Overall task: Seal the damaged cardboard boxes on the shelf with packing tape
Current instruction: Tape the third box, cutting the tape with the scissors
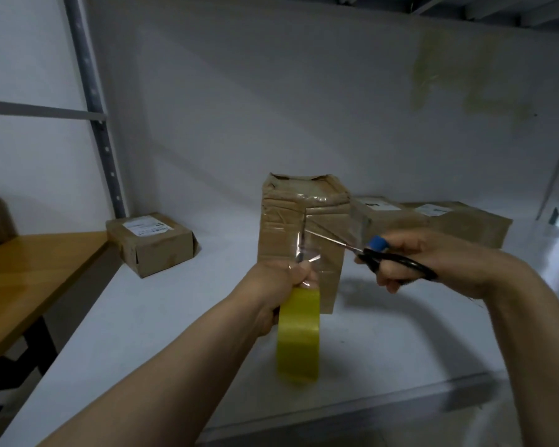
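Observation:
A tall, crumpled cardboard box stands upright on the white shelf, wrapped in clear tape. My left hand grips a yellow roll of packing tape just in front of the box. A clear strip of tape runs from the roll up to the box's front. My right hand holds black-handled scissors with a blue patch. Their blades point left across the strip.
A flat labelled box lies at the left of the shelf. Two more labelled boxes lie behind my right hand. A wooden table stands to the left, beside a metal shelf post. The shelf's front edge runs below my arms.

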`<state>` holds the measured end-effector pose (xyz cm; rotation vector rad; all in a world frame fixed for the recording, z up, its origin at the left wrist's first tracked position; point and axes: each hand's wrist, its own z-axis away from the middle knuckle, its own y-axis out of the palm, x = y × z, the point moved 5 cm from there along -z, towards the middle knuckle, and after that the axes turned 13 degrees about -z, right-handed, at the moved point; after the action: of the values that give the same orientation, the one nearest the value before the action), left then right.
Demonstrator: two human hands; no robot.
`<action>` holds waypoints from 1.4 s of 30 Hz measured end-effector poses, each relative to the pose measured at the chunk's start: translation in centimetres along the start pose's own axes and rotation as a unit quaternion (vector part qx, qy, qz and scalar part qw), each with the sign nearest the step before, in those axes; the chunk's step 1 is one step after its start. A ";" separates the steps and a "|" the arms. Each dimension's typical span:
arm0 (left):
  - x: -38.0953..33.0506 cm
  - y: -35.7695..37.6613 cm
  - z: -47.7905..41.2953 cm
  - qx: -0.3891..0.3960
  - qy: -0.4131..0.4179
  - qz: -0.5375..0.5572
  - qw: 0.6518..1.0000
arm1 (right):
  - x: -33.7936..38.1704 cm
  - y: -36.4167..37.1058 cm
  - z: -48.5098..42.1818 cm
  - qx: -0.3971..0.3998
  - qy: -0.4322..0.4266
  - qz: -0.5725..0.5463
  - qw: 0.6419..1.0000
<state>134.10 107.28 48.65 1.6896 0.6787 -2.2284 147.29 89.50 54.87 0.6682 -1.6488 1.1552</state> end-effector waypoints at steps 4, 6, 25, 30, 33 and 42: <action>-0.1 0.1 0.4 -0.008 0.008 0.005 1.000 | -1.7 -1.8 2.1 0.033 0.043 0.007 0.999; -0.1 0.3 0.5 -0.009 0.012 -0.004 1.000 | -2.4 -2.3 2.5 0.035 0.071 0.008 0.997; -0.2 0.2 0.2 0.004 0.024 -0.001 1.000 | -1.5 -1.8 -0.3 0.070 0.098 0.061 0.991; -0.3 0.2 0.5 0.005 0.028 0.003 1.000 | -1.3 -1.1 -1.5 0.073 0.088 0.066 0.991; -0.3 0.2 0.5 0.002 0.028 0.000 1.000 | -0.9 -0.5 -2.1 0.082 0.082 0.075 0.990; -0.2 0.0 0.1 0.011 0.027 0.004 1.000 | -1.0 -1.1 -1.6 0.069 0.122 0.060 0.988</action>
<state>134.07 107.23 48.81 1.7659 0.6608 -2.1989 149.23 90.41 54.49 0.4961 -1.4264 1.3901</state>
